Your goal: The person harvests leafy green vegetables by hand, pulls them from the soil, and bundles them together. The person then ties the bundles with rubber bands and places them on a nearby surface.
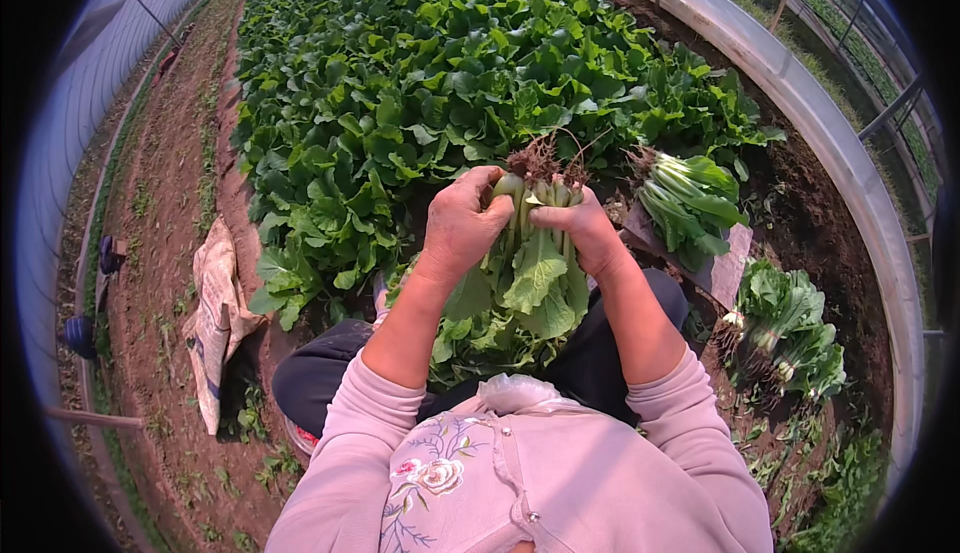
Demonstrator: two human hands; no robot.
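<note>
Between my two hands I hold a bunch of leafy greens (536,275), its brown roots turned up and away from me and its leaves hanging toward my lap. My left hand (466,215) grips the stems on the left side, thumb across them. On the right side my right hand (576,224) closes round the same stems, thumb at their front. Just right of my hands, another bunch of greens (686,197) lies with its roots toward the upper left, partly over a flat board-like piece (729,264).
Dense leafy plants (450,65) grow ahead. More pulled bunches (780,313) lie on the soil at right, near the curved plastic sheeting (840,110) of the greenhouse. A crumpled woven sack (217,320) lies at left. A blue object (79,337) stands by the left edge.
</note>
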